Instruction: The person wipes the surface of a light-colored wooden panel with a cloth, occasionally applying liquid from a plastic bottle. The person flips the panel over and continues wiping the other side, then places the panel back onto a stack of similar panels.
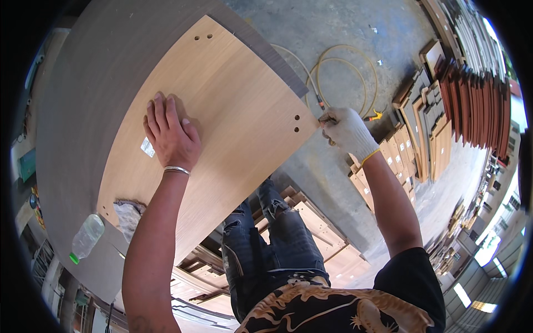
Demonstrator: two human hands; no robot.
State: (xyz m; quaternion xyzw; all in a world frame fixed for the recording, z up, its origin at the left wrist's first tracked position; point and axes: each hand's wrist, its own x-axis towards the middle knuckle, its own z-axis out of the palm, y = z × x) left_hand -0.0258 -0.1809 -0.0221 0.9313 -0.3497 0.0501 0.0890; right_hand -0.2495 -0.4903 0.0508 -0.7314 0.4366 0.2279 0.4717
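Grey concrete floor [338, 33] out to the right, a coiled hose [376, 72] lying on it, stacked boards [427, 133] further over, and front and centre we have the work: one pale wooden board [239, 127], flat on a dark grey tabletop [83, 116], its right-hand corner poking out past the tabletop's edge. Look at the left arm, coming up from the lower edge, forearm angled across the board's near side, bracelet [177, 169] at the wrist. Left hand [173, 130] is palm down on the wood, fingers stretched forward and close together, thumb out to the side, just beside a small white sticker [147, 147]. Over on the right, the elbow bends and the forearm rises to a white-gloved right hand [348, 132], knuckles up, fingers curled in at that jutting corner, near two drilled holes [296, 124]; whether they clamp the edge, I can't tell. Bottle [88, 237] and rag [129, 217] sit at the left end.
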